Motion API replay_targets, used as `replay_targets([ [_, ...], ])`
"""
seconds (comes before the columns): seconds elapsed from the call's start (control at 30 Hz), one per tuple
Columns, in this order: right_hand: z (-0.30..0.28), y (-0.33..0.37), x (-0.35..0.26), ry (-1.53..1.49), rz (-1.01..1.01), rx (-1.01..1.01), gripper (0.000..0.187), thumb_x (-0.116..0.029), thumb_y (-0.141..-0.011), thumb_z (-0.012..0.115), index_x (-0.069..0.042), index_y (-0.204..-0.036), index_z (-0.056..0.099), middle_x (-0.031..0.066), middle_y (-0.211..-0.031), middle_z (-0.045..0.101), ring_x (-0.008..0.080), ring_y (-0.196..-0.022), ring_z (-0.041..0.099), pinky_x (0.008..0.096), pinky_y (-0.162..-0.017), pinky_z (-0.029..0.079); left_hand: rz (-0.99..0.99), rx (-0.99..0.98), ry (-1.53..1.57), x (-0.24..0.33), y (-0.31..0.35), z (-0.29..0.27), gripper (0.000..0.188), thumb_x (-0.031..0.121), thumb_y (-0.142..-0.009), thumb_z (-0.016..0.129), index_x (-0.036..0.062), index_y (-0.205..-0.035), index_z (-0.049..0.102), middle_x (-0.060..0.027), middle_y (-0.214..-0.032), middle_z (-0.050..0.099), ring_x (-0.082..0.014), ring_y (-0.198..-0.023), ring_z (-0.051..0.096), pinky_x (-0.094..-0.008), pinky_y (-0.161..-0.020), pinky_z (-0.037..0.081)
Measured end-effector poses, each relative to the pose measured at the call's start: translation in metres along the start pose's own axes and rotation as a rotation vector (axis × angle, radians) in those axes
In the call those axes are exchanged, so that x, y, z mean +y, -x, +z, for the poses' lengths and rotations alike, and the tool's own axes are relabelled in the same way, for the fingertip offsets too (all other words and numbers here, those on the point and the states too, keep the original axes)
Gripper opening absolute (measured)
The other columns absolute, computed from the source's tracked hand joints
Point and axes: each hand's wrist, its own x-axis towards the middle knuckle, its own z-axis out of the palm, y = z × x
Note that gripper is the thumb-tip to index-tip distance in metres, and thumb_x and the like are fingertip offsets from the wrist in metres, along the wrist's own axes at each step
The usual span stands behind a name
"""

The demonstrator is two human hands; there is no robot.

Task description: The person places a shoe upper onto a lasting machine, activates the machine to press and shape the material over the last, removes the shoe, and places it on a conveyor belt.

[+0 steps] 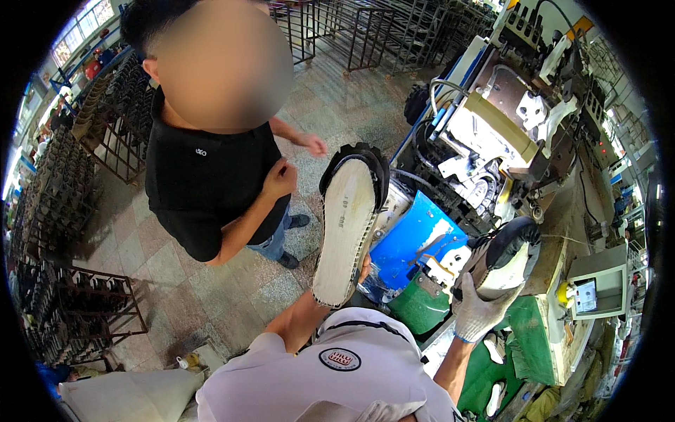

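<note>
My left hand (pixel 365 269) is closed on a shoe upper (pixel 344 225), held upright in front of me. Its pale, flat underside faces me, stitched around the edge, with dark ruffled material gathered at the top end. Most of that hand is hidden behind the shoe; a few fingertips show at its right edge. In a whitish work glove, my right hand (pixel 481 307) grips a second, dark shoe (pixel 500 259) beside the machine (pixel 485 151). This shoe is tilted, with a pale part of it showing near the glove.
A person in a black shirt (pixel 211 176) stands close in front, at left. Metal racks (pixel 105 302) loaded with dark items line the left side. A blue panel (pixel 415 225) and a green curved guard (pixel 420 306) jut from the machine. Light shoe-shaped pieces (pixel 496 397) lie on green material at lower right.
</note>
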Motion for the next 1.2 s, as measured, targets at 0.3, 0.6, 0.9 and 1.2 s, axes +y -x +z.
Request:
replay_targets([
  [0.3, 0.001, -0.002, -0.003, -0.002, 0.043, 0.017, 0.109, -0.016, -0.068, 0.091, 0.007, -0.154, 0.029, 0.0260, -0.152, 0.044, 0.0299, -0.140, 0.043, 0.0403, -0.118, 0.034, 0.040, 0.018, -0.009, -0.003, 0.000, -0.004, 0.055, 0.042, -0.092, 0.071, -0.0034, -0.118, 0.057, -0.0176, -0.097, 0.067, -0.0269, -0.083, 0.069, -0.0313, -0.055, 0.055],
  [0.6, 0.006, -0.005, 0.010, -0.022, 0.039, 0.024, 0.110, -0.018, -0.066, 0.091, 0.009, -0.153, 0.030, 0.0263, -0.152, 0.043, 0.0295, -0.142, 0.041, 0.0400, -0.119, 0.031, -0.018, -0.033, 0.043, -0.010, -0.002, -0.035, 0.056, 0.040, -0.091, 0.074, -0.0039, -0.121, 0.056, -0.0224, -0.104, 0.067, -0.0301, -0.089, 0.069, -0.0350, -0.059, 0.059],
  [0.9, 0.005, -0.009, 0.024, 0.014, 0.011, 0.023, 0.114, -0.024, -0.065, 0.092, 0.009, -0.154, 0.028, 0.0266, -0.155, 0.040, 0.0312, -0.144, 0.039, 0.0397, -0.120, 0.030, -0.133, 0.031, 0.103, -0.003, -0.007, -0.005, 0.055, 0.039, -0.091, 0.074, -0.0031, -0.122, 0.057, -0.0214, -0.105, 0.065, -0.0296, -0.088, 0.066, -0.0360, -0.064, 0.058],
  [1.2, 0.006, -0.016, 0.010, -0.047, -0.015, -0.018, 0.103, -0.010, -0.067, 0.089, 0.006, -0.153, 0.033, 0.0213, -0.141, 0.052, 0.0270, -0.125, 0.053, 0.0377, -0.108, 0.044, -0.075, 0.109, -0.146, -0.006, 0.003, -0.024, 0.054, 0.043, -0.093, 0.068, -0.0008, -0.122, 0.057, -0.0163, -0.102, 0.065, -0.0265, -0.082, 0.062, -0.0357, -0.059, 0.052],
])
